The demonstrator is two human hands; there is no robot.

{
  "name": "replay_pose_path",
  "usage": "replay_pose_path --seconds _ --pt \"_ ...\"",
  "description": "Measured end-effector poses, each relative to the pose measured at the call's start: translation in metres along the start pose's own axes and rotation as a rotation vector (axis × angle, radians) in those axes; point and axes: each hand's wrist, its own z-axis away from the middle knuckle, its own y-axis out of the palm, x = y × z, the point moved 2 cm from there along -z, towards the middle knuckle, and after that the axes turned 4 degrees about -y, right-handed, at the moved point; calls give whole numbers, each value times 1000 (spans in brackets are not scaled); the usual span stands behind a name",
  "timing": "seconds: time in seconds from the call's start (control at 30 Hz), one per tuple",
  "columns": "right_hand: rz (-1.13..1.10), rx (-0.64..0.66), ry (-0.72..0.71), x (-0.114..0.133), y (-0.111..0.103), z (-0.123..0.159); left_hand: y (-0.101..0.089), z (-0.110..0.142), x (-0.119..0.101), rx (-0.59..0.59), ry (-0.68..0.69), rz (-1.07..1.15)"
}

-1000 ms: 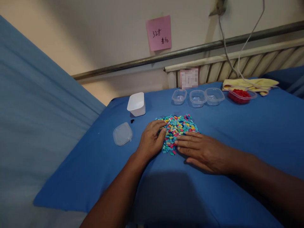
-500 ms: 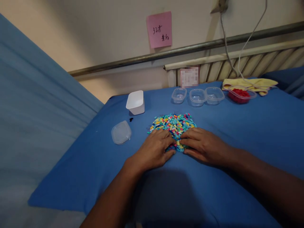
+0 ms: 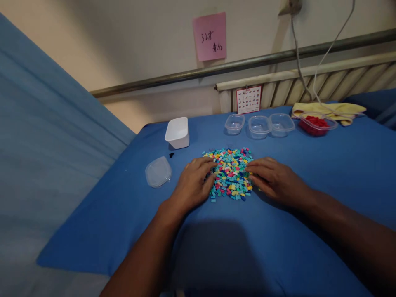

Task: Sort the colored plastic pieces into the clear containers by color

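Observation:
A loose heap of small plastic pieces (image 3: 230, 175) in blue, teal, yellow, pink and white lies on the blue-covered table (image 3: 123, 231). At its left edge rests my left hand (image 3: 194, 177), fingers stretched and thumb apart, touching the pieces. My right hand (image 3: 274, 177) lies at the heap's right edge, its fingers extended over the outermost pieces. Neither hand holds anything that I can see. Some pieces are hidden under the fingertips.
Behind the heap stand a white tub (image 3: 177, 134), clear plastic containers (image 3: 259, 127), and another container with red pieces (image 3: 315, 125) beside a yellow cloth (image 3: 329, 109). A clear lid (image 3: 158, 172) and small black pieces (image 3: 171, 155) lie left. A blue curtain (image 3: 46, 123) hangs at left.
Both hands have moved apart, the left to the left and the right to the right, and slightly away from me. More of the heap's near part now shows, spread flatter.

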Motion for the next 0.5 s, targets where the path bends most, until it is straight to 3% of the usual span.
replay_pose_path --seconds 0.1,0.2,0.37,0.5 --pt "5 38 32 -3 -4 2 3 -1 4 -11 -59 23" --pt "-23 101 78 -3 -11 5 -12 1 7 3 -201 49" --pt "-42 284 158 -5 -13 15 -42 13 12 305 -333 30" --pt "-70 260 168 -5 -1 14 -36 18 5 421 -294 47"
